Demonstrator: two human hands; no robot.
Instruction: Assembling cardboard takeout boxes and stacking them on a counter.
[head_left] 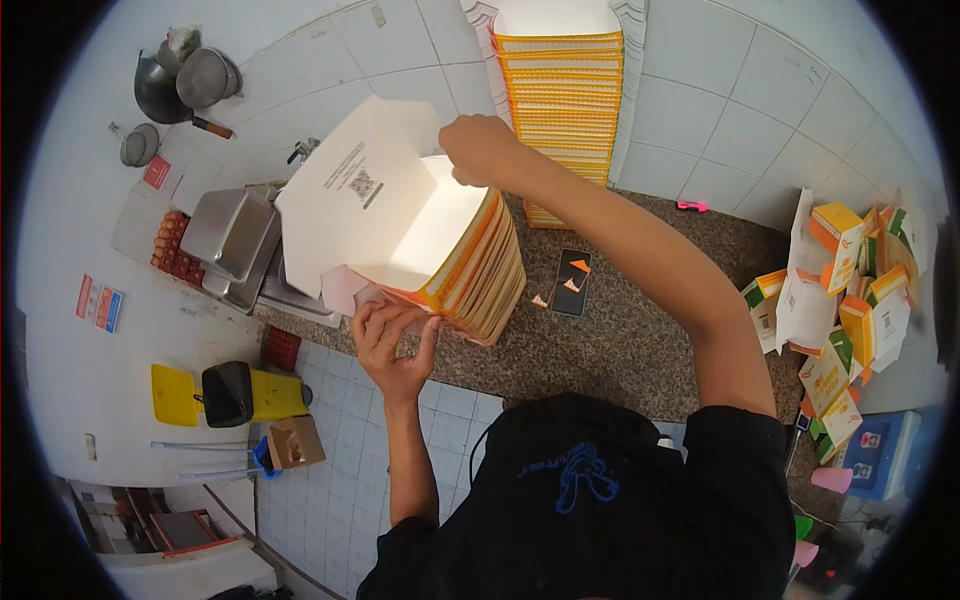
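Observation:
A tall stack of nested takeaway boxes (480, 285), with yellow and orange edges, stands on the speckled counter in front of me. The open top box (420, 235) has a white inside, and its wide white lid flap (345, 185) spreads up to the left. My left hand (393, 345) grips the near corner of this box, fingers around a side flap and thumb along the printed side. At its far rim my right hand (480, 152) is closed on the box edge, the fingertips partly hidden. The right forearm crosses above the counter.
A second box stack (560, 100) stands against the tiled wall. Right of my stack lie a dark phone (572, 283) with paper scraps and a pink marker (691, 206). Loose cartons (845, 310) pile up at right. Metal pans (232, 232) and egg trays (172, 245) sit at left.

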